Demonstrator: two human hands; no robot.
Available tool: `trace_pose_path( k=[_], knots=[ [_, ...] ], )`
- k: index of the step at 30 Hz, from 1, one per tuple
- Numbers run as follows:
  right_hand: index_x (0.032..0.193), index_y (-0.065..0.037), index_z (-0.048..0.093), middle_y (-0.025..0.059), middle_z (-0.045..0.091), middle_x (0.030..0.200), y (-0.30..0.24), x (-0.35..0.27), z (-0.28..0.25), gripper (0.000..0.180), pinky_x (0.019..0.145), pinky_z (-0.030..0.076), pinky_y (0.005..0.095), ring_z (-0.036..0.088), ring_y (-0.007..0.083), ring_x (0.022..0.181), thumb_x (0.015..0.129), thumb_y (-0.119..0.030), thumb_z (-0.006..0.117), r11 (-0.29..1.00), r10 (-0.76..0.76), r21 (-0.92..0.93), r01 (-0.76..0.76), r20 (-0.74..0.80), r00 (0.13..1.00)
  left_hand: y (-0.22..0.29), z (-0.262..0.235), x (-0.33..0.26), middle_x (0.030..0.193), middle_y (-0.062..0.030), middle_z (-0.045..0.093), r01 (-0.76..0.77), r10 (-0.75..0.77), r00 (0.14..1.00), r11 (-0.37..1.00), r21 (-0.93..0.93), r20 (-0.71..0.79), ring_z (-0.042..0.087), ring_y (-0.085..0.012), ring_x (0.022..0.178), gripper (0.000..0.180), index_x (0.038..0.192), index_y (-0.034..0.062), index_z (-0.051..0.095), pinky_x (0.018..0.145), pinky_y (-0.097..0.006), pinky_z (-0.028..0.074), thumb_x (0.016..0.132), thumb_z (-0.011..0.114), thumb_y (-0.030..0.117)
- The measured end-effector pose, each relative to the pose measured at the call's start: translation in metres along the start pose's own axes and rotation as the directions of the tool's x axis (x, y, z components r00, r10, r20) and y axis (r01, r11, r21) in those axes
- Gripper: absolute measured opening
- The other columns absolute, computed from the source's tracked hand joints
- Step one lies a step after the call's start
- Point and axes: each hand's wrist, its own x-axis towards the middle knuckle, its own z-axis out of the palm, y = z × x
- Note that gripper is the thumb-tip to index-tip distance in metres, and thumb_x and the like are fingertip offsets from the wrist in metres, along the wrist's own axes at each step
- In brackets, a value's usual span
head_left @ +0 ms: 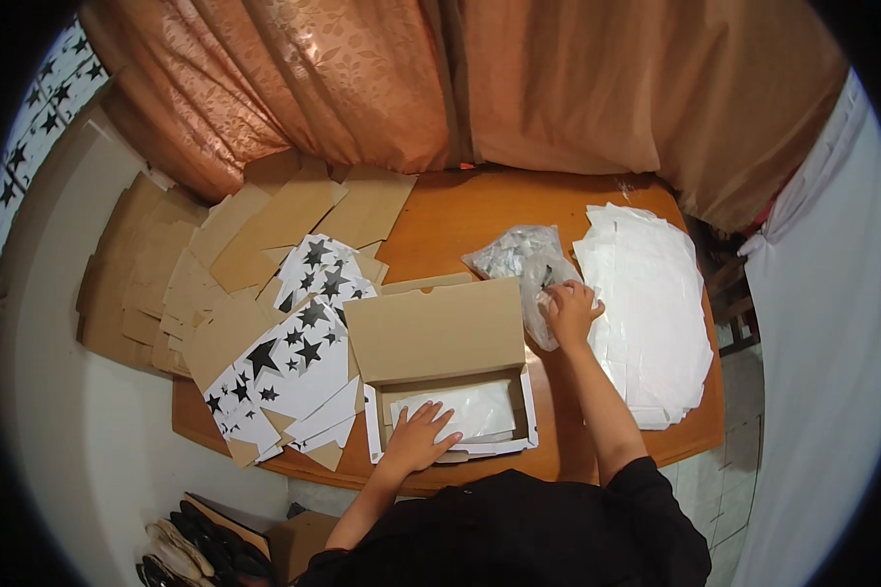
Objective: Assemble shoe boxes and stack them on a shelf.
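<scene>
An open cardboard box (435,333), white outside and brown inside, stands near the table's front edge with its lid raised at the back. Inside it lies a flat white plastic packet (482,411). My left hand (421,437) rests over the box's front left part, fingers spread on the packet. To the right of the box, my right hand (571,308) is at a clear plastic bag (540,323), its fingers bent and closed on the bag's side. What lies under those fingers is hidden. A second clear bag (515,250) with greyish small contents sits just behind.
A stack of white sheets (651,318) covers the table's right side. On the left lie flat white pieces with black stars (279,367) and many brown cardboard pieces (274,230). Orange curtains (362,88) hang behind the wooden table (440,210). Shoes (215,543) stand at lower left.
</scene>
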Motion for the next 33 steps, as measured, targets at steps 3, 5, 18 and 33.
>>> trace_pose_path(
  k=[3,5,18,33],
  knots=[
    [0.094,-0.021,0.065,0.0026,0.053,0.114,0.012,0.014,0.013,0.022,0.093,0.024,0.0576,0.044,0.0237,0.113,0.072,-0.016,0.062,0.927,-0.157,-0.355,0.124,-0.066,0.985,0.002,0.0,0.0,0.141,-0.0141,0.037,0.007,-0.007,1.0,1.0,-0.001,-0.006,0.029,-0.0267,0.134,0.061,0.133,0.0118,0.046,0.108,-0.054,0.017,0.09,0.038,0.055],
    [0.087,-0.022,0.066,0.0024,0.054,0.111,0.024,0.021,0.026,0.018,0.093,0.021,0.0588,0.044,0.0228,0.112,0.07,-0.017,0.063,0.887,-0.252,-0.426,0.179,-0.119,0.96,0.003,0.001,-0.001,0.141,-0.0142,0.037,0.02,-0.021,1.0,1.0,-0.015,-0.021,0.028,-0.0269,0.134,0.061,0.133,0.0118,0.046,0.108,-0.054,0.017,0.09,0.038,0.055],
    [0.086,-0.018,0.069,0.0,0.056,0.107,0.005,0.006,-0.003,0.013,0.094,0.02,0.0621,0.044,0.0222,0.111,0.079,-0.028,0.065,0.991,0.087,-0.095,-0.095,-0.086,0.992,0.0,0.007,0.0,0.145,-0.0137,0.031,0.083,-0.082,0.995,0.996,-0.021,0.054,0.022,-0.0273,0.137,0.068,0.135,0.0144,0.044,0.109,-0.053,0.013,0.088,0.032,0.063],
    [0.083,-0.006,0.068,0.0028,0.064,0.097,-0.104,-0.154,-0.07,0.018,0.085,0.042,0.0293,0.056,0.0218,0.096,0.08,-0.024,0.067,0.941,-0.144,0.327,0.085,0.162,0.976,-0.009,-0.011,-0.022,0.132,-0.0145,0.048,-0.028,0.033,0.999,0.992,0.121,-0.042,0.04,-0.0278,0.126,0.059,0.114,0.0111,0.063,0.105,-0.056,0.017,0.094,0.025,0.052]
  ],
)
